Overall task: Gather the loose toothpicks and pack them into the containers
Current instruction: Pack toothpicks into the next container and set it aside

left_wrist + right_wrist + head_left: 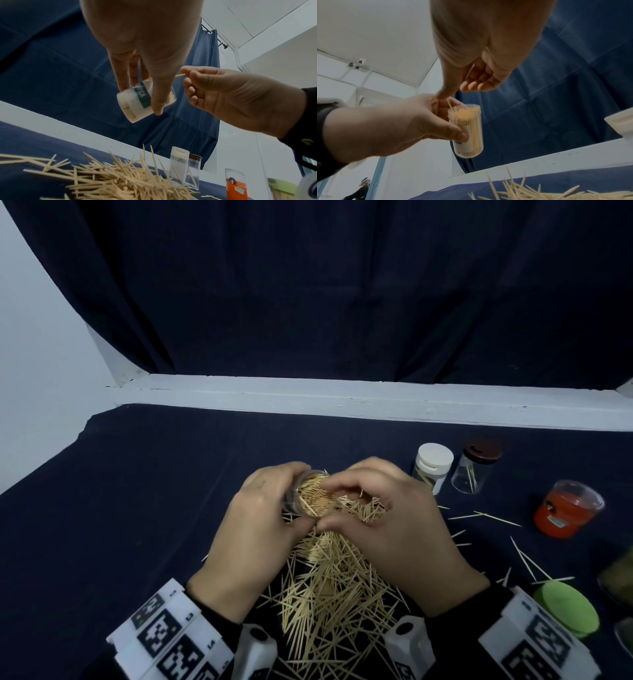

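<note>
My left hand (263,511) grips a clear cylindrical container (310,496), tilted and raised above the table, packed with upright toothpicks. In the left wrist view the container (145,100) shows a green label. My right hand (380,508) pinches a single toothpick (449,104) between thumb and forefinger at the container's (467,129) open mouth. That toothpick (180,75) sticks out from the right hand's (231,97) fingertips. A big pile of loose toothpicks (335,587) lies on the dark cloth under both hands.
At the right stand a white-capped container (433,467), a brown-lidded clear jar (478,467) and an orange jar (565,508). A green lid (565,607) lies near the right edge. Stray toothpicks (496,517) are scattered there. A white ledge (342,398) borders the back.
</note>
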Motion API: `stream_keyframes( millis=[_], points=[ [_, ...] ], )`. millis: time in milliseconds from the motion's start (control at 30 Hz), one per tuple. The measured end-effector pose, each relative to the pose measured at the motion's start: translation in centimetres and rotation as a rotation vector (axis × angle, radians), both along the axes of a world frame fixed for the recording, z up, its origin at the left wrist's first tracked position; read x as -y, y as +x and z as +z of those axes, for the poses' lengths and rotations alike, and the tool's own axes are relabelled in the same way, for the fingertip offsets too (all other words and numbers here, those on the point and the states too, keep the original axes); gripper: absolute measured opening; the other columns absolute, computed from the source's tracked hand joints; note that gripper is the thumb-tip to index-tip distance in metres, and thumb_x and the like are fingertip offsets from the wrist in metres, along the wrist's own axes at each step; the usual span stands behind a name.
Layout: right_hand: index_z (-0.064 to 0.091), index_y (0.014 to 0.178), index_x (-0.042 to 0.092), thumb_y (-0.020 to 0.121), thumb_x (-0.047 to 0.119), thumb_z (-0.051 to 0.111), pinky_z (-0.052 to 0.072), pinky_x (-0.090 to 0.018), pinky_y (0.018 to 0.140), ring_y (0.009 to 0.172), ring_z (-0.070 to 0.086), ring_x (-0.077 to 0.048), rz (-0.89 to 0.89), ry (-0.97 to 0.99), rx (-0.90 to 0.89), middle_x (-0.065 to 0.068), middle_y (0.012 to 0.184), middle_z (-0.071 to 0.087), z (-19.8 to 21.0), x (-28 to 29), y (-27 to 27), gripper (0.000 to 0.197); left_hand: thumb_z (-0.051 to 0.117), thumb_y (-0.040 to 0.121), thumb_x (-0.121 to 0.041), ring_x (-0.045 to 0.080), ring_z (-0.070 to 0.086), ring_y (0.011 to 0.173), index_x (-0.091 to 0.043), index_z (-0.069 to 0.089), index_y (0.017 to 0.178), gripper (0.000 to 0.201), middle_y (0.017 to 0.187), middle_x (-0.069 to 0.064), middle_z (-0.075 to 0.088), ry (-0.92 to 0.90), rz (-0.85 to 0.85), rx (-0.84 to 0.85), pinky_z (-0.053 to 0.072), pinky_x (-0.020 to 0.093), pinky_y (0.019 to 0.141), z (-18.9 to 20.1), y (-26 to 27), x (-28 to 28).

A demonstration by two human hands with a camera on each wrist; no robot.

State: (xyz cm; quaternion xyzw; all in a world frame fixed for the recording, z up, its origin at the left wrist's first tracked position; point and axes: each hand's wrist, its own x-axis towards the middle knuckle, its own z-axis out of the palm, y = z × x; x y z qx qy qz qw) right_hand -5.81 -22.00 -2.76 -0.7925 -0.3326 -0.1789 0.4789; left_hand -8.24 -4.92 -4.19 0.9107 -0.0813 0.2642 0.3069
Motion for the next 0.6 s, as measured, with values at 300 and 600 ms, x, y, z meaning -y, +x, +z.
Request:
stream_keyframes(
  millis=[300, 600],
  points=[
    [0.073, 0.080, 0.021, 0.080, 0.024, 0.067, 0.044, -0.022, 0.074, 0.081, 0.056, -0.006, -0.096, -0.092, 0.044, 0.011, 0.080, 0.061, -0.4, -1.2, 0.4, 0.007, 0.086, 0.058, -0.008, 0.000, 0.050, 0.101, -0.019, 0.064, 0.111, 0.059, 0.101, -0.025, 0.054, 0.034, -0.017, 0.035, 0.035, 0.005, 0.088, -0.2, 0.0, 0.5],
    [0.076, 0.090, 0.021, 0.084, 0.021, 0.062, 0.049, -0.024, 0.076, 0.085, 0.060, -0.007, -0.030, -0.203, 0.060, 0.009, 0.088, 0.066, -0.3, -0.7, 0.8, 0.015, 0.088, 0.055, -0.006, 0.002, 0.050, 0.103, -0.017, 0.065, 0.112, 0.062, 0.105, -0.016, 0.059, 0.057, -0.030, 0.036, 0.033, 0.006, 0.090, -0.4, 0.1, 0.4]
  ],
)
